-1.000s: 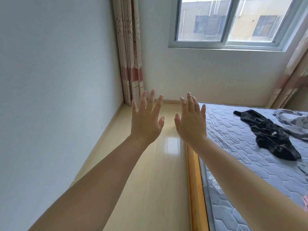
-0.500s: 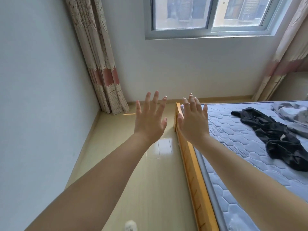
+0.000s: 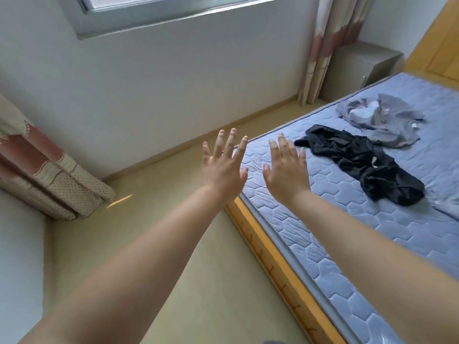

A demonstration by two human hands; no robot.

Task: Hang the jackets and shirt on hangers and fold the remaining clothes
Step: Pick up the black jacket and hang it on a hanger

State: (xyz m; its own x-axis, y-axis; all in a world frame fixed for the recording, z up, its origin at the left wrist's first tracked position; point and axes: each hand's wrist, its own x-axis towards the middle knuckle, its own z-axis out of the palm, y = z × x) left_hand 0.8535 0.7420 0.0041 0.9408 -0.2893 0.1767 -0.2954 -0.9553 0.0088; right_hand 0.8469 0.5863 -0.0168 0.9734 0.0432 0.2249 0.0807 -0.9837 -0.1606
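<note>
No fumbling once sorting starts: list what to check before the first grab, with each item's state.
1. Left hand free: ok, open, holding nothing.
2. Right hand free: ok, open, raised near the mattress corner.
3. Black garment clear to grab: ok, crumpled on the mattress, nothing on it.
4. Grey garment clear to grab: ok, lying just beyond the black one.
5. Hanger at hand: cannot tell, none in view.
6. Which garment hangs, which folds: cannot tell, both are crumpled.
</note>
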